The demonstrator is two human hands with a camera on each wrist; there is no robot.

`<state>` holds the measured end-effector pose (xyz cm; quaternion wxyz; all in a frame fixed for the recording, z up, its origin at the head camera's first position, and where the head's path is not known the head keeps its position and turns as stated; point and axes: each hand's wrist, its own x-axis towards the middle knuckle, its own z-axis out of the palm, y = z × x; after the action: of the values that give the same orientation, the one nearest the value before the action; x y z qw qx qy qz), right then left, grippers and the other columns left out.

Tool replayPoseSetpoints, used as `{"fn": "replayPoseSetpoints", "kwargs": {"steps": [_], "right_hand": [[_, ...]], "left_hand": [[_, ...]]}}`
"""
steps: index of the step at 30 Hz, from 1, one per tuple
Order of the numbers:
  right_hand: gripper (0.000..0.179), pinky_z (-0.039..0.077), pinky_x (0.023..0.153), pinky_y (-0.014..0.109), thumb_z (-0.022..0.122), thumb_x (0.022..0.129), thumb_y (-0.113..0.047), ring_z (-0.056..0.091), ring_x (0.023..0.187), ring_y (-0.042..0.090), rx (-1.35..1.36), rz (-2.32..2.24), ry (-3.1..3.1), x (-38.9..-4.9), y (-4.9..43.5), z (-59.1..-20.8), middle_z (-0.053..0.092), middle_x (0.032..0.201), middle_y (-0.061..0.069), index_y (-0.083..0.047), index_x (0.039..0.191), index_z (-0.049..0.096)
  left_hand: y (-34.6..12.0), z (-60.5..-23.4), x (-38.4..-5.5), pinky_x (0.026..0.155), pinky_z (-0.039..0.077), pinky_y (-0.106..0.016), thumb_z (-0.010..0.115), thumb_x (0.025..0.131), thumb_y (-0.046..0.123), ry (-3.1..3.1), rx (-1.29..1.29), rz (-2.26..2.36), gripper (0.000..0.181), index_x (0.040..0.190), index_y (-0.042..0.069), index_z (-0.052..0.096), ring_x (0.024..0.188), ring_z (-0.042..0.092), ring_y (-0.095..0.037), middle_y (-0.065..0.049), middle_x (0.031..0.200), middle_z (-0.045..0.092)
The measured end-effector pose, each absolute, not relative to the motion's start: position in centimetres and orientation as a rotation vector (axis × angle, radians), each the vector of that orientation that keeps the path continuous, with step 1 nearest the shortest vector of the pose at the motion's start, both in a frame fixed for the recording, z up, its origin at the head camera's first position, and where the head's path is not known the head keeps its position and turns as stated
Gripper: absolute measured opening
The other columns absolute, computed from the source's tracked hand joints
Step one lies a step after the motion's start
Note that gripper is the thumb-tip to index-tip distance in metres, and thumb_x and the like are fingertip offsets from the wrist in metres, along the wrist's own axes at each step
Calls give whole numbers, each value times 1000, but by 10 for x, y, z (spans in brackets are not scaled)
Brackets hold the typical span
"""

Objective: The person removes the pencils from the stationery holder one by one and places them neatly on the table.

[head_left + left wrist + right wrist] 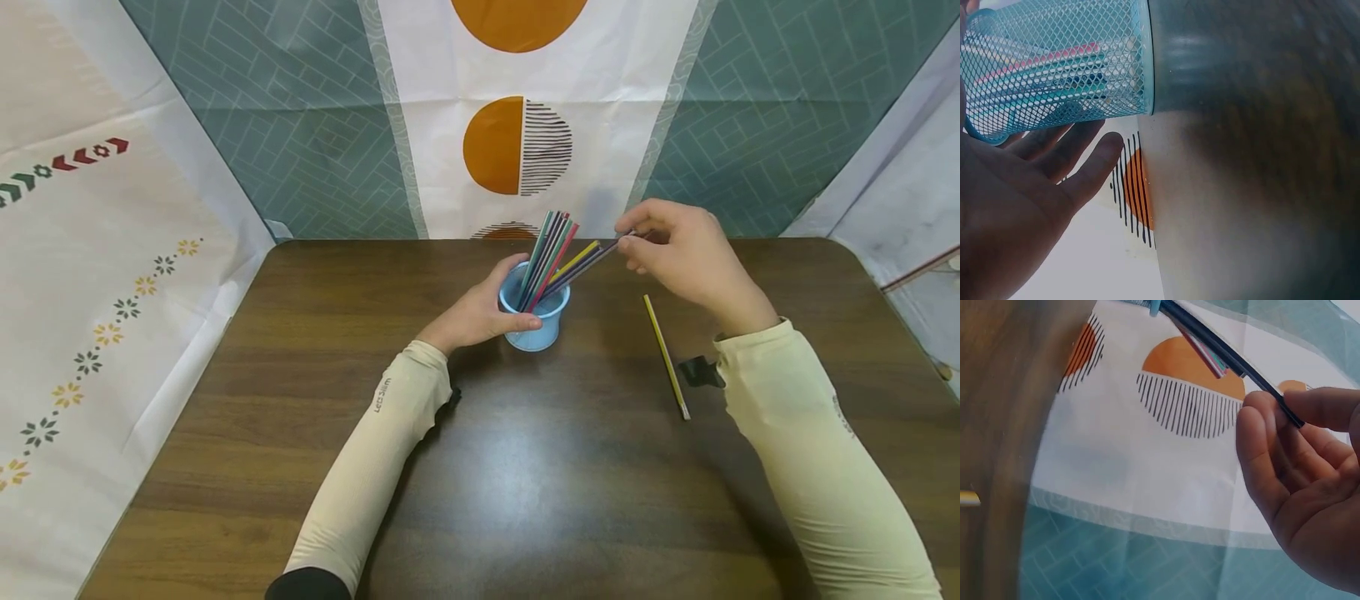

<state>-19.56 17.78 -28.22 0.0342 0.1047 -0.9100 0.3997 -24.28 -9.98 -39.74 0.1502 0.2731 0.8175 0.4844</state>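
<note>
A light-blue mesh pencil cup [534, 340] stands upright on the table, holding several pencils [545, 257] in dark, green and red, plus a yellow one. My left hand [480, 307] grips the cup from its left side, thumb in front and fingers behind. In the left wrist view, the pencils' lower parts show through the mesh [1054, 75]. Between thumb and fingertips, my right hand [678, 250] pinches the upper end of a dark pencil [1260, 378]. That pencil leans out to the right, its lower end inside the cup.
A yellow pencil [666, 358] lies on the brown wooden table [337, 400], right of the cup and near the right forearm. Behind the table's far edge hangs a patterned cloth [315, 125]. A pale cloth with printed flowers [82, 333] is at the left.
</note>
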Motion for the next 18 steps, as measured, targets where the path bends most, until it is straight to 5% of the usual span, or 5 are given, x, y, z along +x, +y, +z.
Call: {"fn": "replayPoseSetpoints", "kwargs": {"steps": [7, 18], "right_hand": [[17, 55, 65, 28, 66, 92, -7, 67, 69, 19, 355, 1626, -2487, -207, 187, -295, 68, 88, 5, -1, 108, 66], [18, 56, 62, 32, 66, 87, 6, 66, 64, 24, 432, 2157, -1985, -210, 200, -296, 66, 85, 16, 6, 105, 65]], "left_hand": [[-99, -398, -243, 95, 43, -46, 80, 74, 51, 2364, 773, 1376, 101, 151, 29, 18, 118, 47, -20, -3, 135, 46], [-100, -398, -244, 96, 43, -46, 80, 74, 51, 2358, 785, 1384, 104, 152, 26, 17, 119, 47, -21, -3, 135, 45]]}}
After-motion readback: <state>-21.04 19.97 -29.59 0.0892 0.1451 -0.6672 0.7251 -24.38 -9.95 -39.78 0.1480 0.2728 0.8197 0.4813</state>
